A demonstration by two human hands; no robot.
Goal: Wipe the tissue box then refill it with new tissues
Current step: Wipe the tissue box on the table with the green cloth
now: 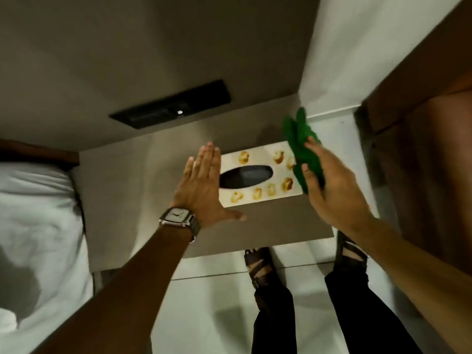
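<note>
Centre of the frame: a white rectangular tissue box printed with yellow-brown motifs [258, 175] lies flat on a grey-brown bedside table top [122, 190], its dark oval dispensing slot facing up. No tissue shows in the slot.

Left of centre: the left hand [204, 185] is held flat, palm down, fingers [208, 159] straight and close together, thumb spread toward the lower right. It covers the box's left end; whether the palm presses on the box or hovers just above it cannot be told. A square-faced metal wristwatch [176, 217] sits on this wrist.

Right of centre: the right hand [332, 185] grips a crumpled green cloth [301, 152] between curled fingers and palm. The cloth bunches out above the fingertips and overlaps the right end of the box, hiding its upper right corner. The hand and cloth are motion-blurred, so contact between cloth and box cannot be confirmed.

Thus the box lies between the two hands, its slot uncovered in the gap.

Upper centre: a black rectangular panel [171, 108] is set in the grey wall above the table. Left edge: white bedding [38, 221]. Bottom: dark trousers and strapped sandals [258, 261] on a pale tiled floor [217, 290]. Right edge: brown wooden furniture [421, 149].
</note>
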